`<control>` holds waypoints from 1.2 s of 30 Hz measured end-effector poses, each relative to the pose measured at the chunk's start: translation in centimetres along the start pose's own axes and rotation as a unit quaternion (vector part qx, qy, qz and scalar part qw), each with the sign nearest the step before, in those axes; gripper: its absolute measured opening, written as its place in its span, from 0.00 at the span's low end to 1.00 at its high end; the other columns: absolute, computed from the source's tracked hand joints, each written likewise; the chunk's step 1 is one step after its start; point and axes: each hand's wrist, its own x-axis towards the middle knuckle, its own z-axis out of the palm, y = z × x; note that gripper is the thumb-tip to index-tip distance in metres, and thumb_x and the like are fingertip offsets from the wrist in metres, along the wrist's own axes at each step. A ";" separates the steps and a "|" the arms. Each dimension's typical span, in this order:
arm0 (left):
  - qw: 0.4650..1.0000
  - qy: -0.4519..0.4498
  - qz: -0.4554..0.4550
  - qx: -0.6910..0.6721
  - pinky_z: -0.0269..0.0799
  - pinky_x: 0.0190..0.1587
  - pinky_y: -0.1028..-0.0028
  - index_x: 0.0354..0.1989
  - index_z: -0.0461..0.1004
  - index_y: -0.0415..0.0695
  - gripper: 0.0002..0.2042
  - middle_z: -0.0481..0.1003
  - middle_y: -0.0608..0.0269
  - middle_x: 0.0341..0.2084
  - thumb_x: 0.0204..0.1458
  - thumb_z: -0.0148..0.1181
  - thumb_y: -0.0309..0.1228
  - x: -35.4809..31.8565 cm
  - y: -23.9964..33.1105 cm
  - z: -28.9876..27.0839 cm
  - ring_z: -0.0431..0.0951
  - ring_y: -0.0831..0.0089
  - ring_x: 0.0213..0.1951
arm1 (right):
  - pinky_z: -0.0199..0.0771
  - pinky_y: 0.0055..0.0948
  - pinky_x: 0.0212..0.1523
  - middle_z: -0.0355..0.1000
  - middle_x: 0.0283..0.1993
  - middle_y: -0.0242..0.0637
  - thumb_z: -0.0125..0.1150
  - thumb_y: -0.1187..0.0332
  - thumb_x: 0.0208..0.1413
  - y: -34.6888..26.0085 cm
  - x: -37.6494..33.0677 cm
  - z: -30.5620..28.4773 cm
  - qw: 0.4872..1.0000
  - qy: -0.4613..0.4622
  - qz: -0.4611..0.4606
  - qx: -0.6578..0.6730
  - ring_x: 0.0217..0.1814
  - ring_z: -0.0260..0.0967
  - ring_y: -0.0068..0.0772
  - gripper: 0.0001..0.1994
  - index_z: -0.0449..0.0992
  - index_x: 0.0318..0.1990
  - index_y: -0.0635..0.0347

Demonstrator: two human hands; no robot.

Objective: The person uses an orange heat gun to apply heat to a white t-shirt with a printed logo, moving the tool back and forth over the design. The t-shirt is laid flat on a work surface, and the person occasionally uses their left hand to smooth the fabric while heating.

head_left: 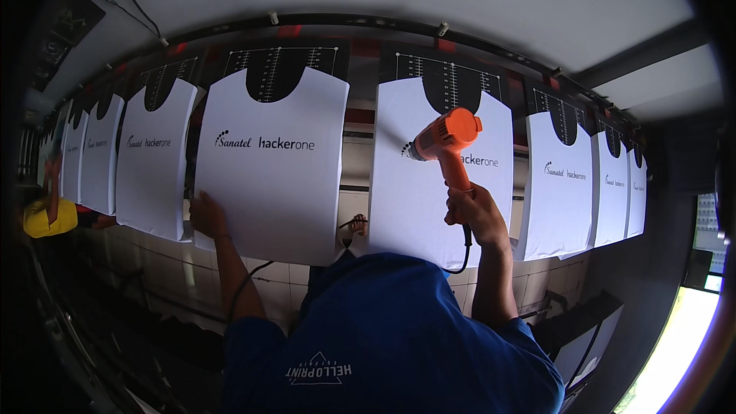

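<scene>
Two hands, right hand (474, 213) gripping heat gun (446, 140)

Dim, fisheye-bent edges; glare at lower right.

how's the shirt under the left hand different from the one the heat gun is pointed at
The left hand rests on the lower left corner of the left shirt, whose dark print shows whole. On the right shirt the orange heat gun, held in the right hand, hides part of the print. Both are white, flat on dark boards.
</scene>
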 end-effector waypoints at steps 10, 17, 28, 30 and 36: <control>1.000 0.023 0.014 -0.004 0.72 0.42 0.49 0.41 0.75 0.35 0.24 0.78 0.43 0.35 0.62 0.44 0.48 -0.3 0.0 -0.3 0.79 0.45 0.38 | 0.75 0.24 0.32 0.69 0.28 0.32 0.59 0.62 0.60 -0.1 0.7 -0.4 1.000 -0.030 0.000 0.000 0.26 0.71 0.22 0.18 0.70 0.46 0.71; 1.000 0.003 0.007 0.012 0.72 0.42 0.50 0.41 0.75 0.36 0.24 0.78 0.43 0.36 0.63 0.43 0.48 -0.1 0.0 -0.1 0.79 0.45 0.38 | 0.76 0.24 0.32 0.70 0.29 0.32 0.59 0.62 0.59 -0.1 1.1 0.0 1.000 -0.013 -0.006 -0.010 0.26 0.71 0.22 0.16 0.71 0.43 0.70; 1.000 -0.005 -0.004 -0.008 0.71 0.46 0.50 0.43 0.75 0.35 0.24 0.78 0.43 0.38 0.63 0.44 0.48 0.0 0.5 -0.5 0.78 0.45 0.41 | 0.76 0.23 0.32 0.69 0.29 0.32 0.58 0.63 0.61 -0.6 0.8 1.0 1.000 -0.022 -0.011 -0.012 0.27 0.71 0.22 0.16 0.71 0.44 0.71; 1.000 0.003 -0.001 -0.012 0.71 0.45 0.50 0.43 0.75 0.35 0.24 0.78 0.43 0.37 0.63 0.44 0.48 -0.1 0.4 -0.6 0.78 0.45 0.40 | 0.76 0.23 0.33 0.69 0.29 0.32 0.58 0.63 0.61 -0.8 0.9 0.1 0.998 -0.058 0.003 -0.017 0.27 0.71 0.22 0.16 0.70 0.45 0.71; 0.999 0.033 0.022 -0.016 0.71 0.44 0.50 0.43 0.75 0.35 0.25 0.78 0.43 0.36 0.63 0.43 0.48 -0.4 0.1 -0.3 0.78 0.44 0.39 | 0.75 0.25 0.33 0.69 0.29 0.32 0.56 0.63 0.61 -0.8 0.7 1.3 0.998 -0.039 0.010 -0.042 0.25 0.70 0.23 0.17 0.69 0.49 0.69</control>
